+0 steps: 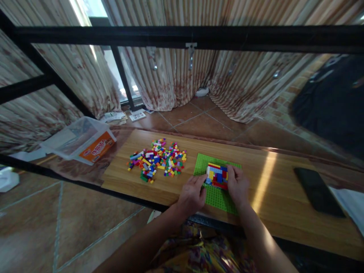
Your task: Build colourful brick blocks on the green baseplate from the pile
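Below and right of centre, the right hand pinches a toy-brick block; the left hand touches it, grip unclear. Probably light, rigid; best held by opposite sides.

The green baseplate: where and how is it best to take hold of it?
Probably by its near edge: pinch the green baseplate, coming low from the person's side. It lies flat on the table, so an edge seems easiest, and that strip is bare; the brick block, with the left hand and right hand at its sides, sits farther back.
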`<control>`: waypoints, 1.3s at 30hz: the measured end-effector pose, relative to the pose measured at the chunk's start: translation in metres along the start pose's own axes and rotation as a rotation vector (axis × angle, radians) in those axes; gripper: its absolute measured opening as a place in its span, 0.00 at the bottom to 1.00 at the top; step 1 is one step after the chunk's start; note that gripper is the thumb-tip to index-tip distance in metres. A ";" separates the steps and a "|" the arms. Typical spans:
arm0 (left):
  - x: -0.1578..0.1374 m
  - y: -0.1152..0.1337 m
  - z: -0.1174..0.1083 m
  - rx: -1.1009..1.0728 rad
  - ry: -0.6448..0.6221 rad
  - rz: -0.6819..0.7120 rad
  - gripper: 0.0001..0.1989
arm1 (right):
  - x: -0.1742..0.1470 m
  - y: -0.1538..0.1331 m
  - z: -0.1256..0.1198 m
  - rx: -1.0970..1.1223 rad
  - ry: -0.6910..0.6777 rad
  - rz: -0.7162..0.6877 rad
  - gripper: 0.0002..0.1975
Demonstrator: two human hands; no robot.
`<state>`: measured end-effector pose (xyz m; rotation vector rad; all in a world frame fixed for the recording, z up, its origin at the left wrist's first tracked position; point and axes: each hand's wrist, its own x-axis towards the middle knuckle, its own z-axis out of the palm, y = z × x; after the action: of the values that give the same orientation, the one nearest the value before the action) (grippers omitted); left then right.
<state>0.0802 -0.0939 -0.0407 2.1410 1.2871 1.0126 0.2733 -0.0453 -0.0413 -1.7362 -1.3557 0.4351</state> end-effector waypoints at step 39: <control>-0.008 -0.010 -0.087 -0.159 0.229 -0.240 0.17 | -0.003 -0.005 0.004 0.099 0.056 -0.051 0.22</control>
<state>0.0045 -0.0961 0.0045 1.7433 1.4728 1.2370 0.2667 -0.0461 -0.0402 -1.6179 -1.3147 0.4152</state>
